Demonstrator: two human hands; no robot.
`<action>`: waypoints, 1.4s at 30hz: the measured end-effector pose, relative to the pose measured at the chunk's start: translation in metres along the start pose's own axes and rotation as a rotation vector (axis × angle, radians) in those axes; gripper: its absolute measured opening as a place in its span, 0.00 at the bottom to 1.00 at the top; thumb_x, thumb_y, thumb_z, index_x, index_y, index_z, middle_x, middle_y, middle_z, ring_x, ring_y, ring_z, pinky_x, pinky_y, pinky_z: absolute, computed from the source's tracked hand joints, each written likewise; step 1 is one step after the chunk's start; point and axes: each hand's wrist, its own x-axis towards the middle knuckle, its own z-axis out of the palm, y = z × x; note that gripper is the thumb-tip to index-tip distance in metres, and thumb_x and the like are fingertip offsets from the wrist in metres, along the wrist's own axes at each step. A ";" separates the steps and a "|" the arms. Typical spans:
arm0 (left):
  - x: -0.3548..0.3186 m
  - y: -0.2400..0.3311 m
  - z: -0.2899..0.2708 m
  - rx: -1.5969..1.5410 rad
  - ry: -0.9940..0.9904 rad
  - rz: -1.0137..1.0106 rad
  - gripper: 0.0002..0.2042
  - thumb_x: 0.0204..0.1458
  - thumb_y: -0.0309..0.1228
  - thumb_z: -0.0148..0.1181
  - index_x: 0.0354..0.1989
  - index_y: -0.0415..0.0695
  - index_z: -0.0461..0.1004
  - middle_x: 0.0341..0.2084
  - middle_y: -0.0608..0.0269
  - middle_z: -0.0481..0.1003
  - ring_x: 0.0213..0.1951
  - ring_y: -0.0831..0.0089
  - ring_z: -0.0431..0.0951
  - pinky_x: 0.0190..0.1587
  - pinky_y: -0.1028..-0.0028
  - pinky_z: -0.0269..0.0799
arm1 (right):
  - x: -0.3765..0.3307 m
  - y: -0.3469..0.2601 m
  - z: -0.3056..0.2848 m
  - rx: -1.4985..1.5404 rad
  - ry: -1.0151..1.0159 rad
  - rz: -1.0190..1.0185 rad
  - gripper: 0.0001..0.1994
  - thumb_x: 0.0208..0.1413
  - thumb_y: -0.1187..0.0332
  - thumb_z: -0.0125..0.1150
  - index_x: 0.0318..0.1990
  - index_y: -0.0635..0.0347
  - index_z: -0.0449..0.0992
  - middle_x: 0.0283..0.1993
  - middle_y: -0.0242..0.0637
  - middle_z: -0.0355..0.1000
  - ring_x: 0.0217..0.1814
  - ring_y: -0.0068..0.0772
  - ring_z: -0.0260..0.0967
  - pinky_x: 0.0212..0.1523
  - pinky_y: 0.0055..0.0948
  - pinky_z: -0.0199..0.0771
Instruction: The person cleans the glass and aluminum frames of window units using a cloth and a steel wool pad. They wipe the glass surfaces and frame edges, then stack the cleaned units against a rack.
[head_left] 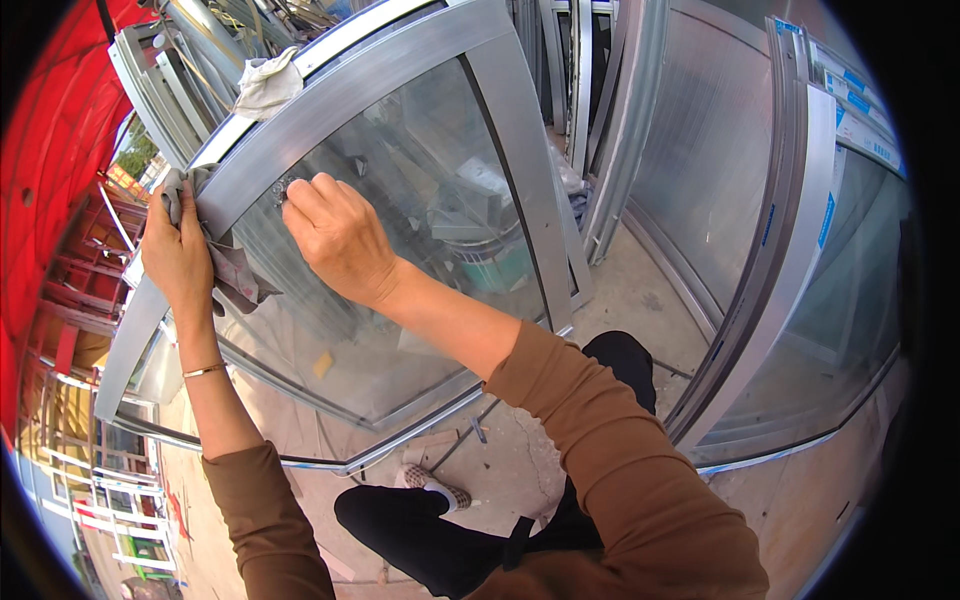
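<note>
Faces a large silver-framed glass panel (420, 150), set at a tilt across the middle of the view, directly in front of the body and within reach of both arms. Has a pale concrete floor (530, 450) below, around black-trousered legs (430, 540). Has, well to the right, another glass panel (850, 290) in a gray frame with blue strips on it, and, between that and the first, a tall translucent sheet (700, 150) with a metal border. Shows a red sheet (55, 130) along the upper left, and near it a bundle of metal bars (210, 50) beyond the first panel's upper edge. Has the right hand (340, 235) over the pane near the upper left corner, fingers bent in and closed at the tips. Has the left hand (178, 250) at that same corner of the frame (340, 105), gripping a gray cloth (235, 275) against the metal, loose end hanging below the fingers. Shows a white cloth (268, 85) draped farther along the upper edge, apart from both hands. Wears a thin bangle (205, 370) on the left wrist. Pinches in the right fingertips a small silvery wad (282, 190), just beside the frame; touching the glass or not, hard to tell.
</note>
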 end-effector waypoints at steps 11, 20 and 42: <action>-0.004 0.002 -0.004 0.044 -0.006 -0.016 0.13 0.73 0.40 0.61 0.56 0.46 0.82 0.36 0.53 0.85 0.38 0.58 0.86 0.42 0.63 0.77 | -0.006 -0.023 -0.020 0.004 0.075 -0.052 0.10 0.50 0.79 0.73 0.41 0.65 0.84 0.49 0.38 0.77 0.43 0.39 0.74 0.42 0.36 0.80; -0.007 -0.004 -0.002 -0.043 0.022 -0.019 0.16 0.73 0.43 0.61 0.58 0.45 0.83 0.41 0.54 0.87 0.41 0.61 0.87 0.46 0.67 0.79 | -0.064 0.081 -0.104 -0.337 0.179 0.478 0.09 0.54 0.75 0.76 0.43 0.56 0.88 0.44 0.28 0.80 0.45 0.37 0.73 0.44 0.38 0.67; -0.004 -0.004 -0.001 -0.060 0.003 0.036 0.15 0.72 0.39 0.62 0.59 0.44 0.83 0.41 0.51 0.86 0.40 0.61 0.87 0.46 0.66 0.78 | 0.021 0.117 -0.090 -0.247 0.285 0.154 0.06 0.53 0.80 0.73 0.38 0.63 0.83 0.38 0.35 0.74 0.40 0.44 0.71 0.42 0.40 0.70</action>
